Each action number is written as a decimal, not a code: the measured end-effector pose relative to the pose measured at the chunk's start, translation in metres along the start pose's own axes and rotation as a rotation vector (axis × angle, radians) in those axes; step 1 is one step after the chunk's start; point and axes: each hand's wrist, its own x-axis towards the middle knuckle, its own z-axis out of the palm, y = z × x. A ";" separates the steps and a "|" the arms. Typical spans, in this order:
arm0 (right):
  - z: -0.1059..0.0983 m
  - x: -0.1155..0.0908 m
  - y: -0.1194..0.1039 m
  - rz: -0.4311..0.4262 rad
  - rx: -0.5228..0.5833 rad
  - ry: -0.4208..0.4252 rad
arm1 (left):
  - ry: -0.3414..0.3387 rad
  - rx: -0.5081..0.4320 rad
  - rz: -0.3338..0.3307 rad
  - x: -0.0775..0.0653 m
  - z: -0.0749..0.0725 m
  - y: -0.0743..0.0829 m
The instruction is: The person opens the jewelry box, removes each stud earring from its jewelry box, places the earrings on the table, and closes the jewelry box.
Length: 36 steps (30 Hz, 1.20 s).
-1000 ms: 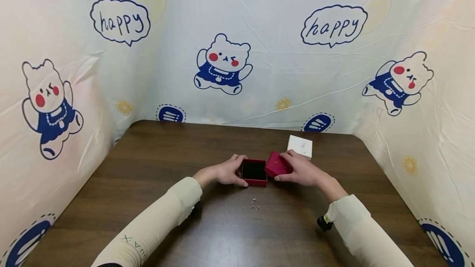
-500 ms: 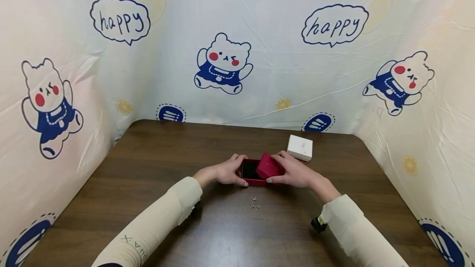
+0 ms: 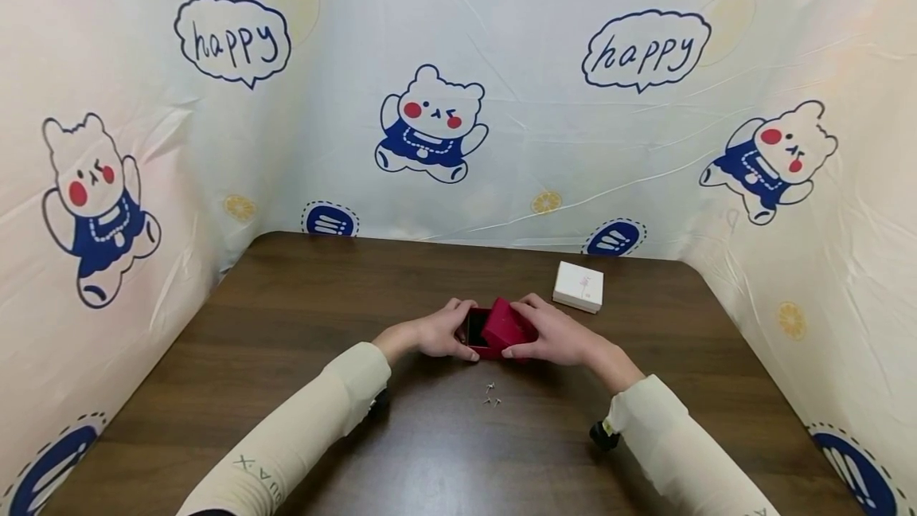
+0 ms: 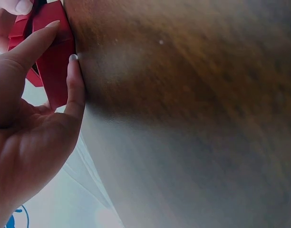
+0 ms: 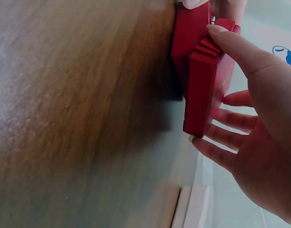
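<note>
My left hand (image 3: 435,333) grips the left side of a small red box (image 3: 489,354) with a black inside, its thumb at the near corner. A red lid (image 3: 505,326) is held in my right hand (image 3: 559,334), tilted across the right part of the box. Seen from the right wrist, the thumb presses one edge of the lid (image 5: 202,92) and the fingers lie along its face and far edge. The left wrist view shows the thumb and fingers around the box (image 4: 54,71). Tiny metallic pieces (image 3: 491,394), too small to identify, lie in front of the box.
Behind and right of my right hand, a white box (image 3: 578,287) sits on the dark wooden table (image 3: 344,285). A light printed curtain (image 3: 530,142) hangs around the table's back and sides.
My right hand has carried the red lid leftward, from beside the box to a tilted position over its right part. The left hand and the box stay in place.
</note>
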 end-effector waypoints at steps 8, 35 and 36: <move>-0.001 0.002 -0.002 -0.012 -0.007 0.001 | 0.004 -0.008 0.011 0.000 -0.001 0.001; -0.001 0.020 -0.018 -0.134 -0.078 0.026 | 0.010 0.017 0.015 0.001 -0.003 0.000; -0.001 0.020 -0.019 -0.132 -0.076 0.020 | 0.009 0.017 0.016 0.001 -0.002 -0.001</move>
